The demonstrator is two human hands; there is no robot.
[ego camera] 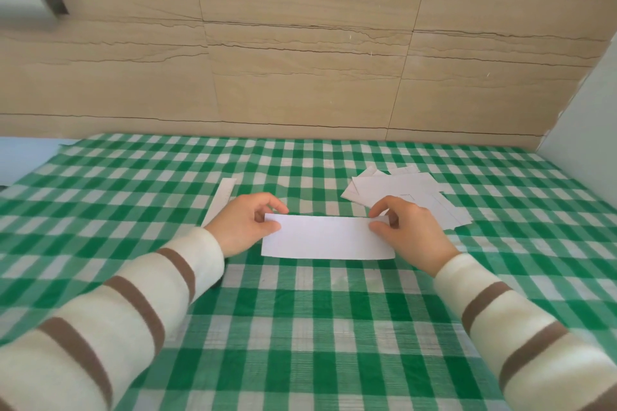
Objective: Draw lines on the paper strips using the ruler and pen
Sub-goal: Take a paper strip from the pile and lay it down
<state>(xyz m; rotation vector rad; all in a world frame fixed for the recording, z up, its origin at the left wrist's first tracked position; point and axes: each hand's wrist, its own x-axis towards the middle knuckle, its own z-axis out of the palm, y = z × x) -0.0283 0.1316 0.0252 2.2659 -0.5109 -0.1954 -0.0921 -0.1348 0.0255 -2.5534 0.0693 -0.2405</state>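
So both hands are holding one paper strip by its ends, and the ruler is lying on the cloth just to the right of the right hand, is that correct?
Not quite. The head view shows the ruler beyond the left hand, not by the right hand; a pile of strips lies there. Both hands do hold one paper strip by its ends.

Both arms wear the same knitted jumper, cream with widely spaced brown bands running round each sleeve. The left sleeve (110, 307) shows three brown bands, and its plain cream cuff ends at the wrist just short of the left hand (245, 222). The right sleeve (521, 320) shows two clear brown bands, with a plain cream cuff beside the right hand (412, 230). The knit looks soft and slightly fuzzy; both hands are bare
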